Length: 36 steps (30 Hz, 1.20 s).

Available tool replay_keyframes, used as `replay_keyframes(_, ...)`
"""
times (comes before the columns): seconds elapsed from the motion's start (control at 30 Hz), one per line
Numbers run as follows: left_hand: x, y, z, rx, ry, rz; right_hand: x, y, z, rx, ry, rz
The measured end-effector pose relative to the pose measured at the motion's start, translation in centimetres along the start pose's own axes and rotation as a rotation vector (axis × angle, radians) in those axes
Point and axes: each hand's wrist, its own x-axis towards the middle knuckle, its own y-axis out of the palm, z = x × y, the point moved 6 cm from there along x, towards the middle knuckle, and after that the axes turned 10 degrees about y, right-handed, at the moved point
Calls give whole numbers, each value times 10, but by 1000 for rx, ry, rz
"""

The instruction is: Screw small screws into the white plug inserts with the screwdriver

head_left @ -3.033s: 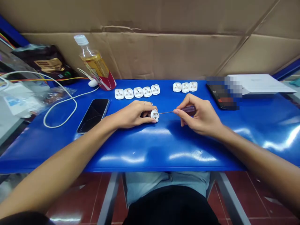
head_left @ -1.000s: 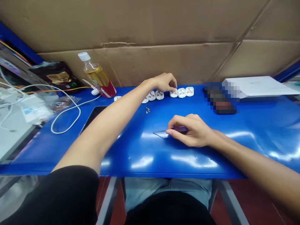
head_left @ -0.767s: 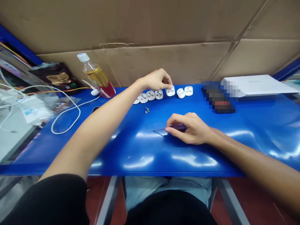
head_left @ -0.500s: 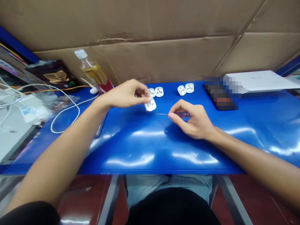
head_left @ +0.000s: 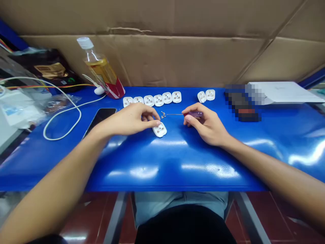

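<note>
My left hand [head_left: 138, 120] pinches a small white plug housing [head_left: 159, 130] by its upper left edge, its inner side with metal parts facing up. My right hand [head_left: 205, 123] is closed around the purple handle of a screwdriver [head_left: 193, 114]. The thin shaft points left, its tip beside a little pile of small screws [head_left: 163, 115] on the blue table. Behind the hands stands a row of several similar white housings [head_left: 158, 100]. Two more housings [head_left: 210, 95] lie farther right, one of them tilted.
A drink bottle [head_left: 103, 73] stands at back left, near a white cable [head_left: 63, 93] and a phone [head_left: 100, 118]. A dark, partly blurred object [head_left: 245, 110] and a white box [head_left: 284, 91] are at back right. Cardboard [head_left: 203, 61] lines the rear.
My left hand has come nearer with the housing, which is now lower. The screwdriver tip has gone from below the housing to beside the screw pile, now uncovered. The camera view has shifted slightly.
</note>
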Motion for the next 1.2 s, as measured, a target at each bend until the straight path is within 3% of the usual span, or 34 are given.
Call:
replay_keyframes(0.23,-4,-19,6,123,56,-110,0,3,-2,-45,13,38)
replay_keyframes(0.5,5,-9,6,-30,85,-325,-2,1,4,-1,-18,22)
replay_keyframes(0.67,7,-2,0,-34,118,-319,-10,-4,17,62,-114,-28)
replay_keyframes(0.8,6,0,0,-163,94,-314,-16,-4,24,103,-161,-25)
replay_keyframes(1.2,5,0,-4,-163,121,-348,-17,-3,26,142,-162,9)
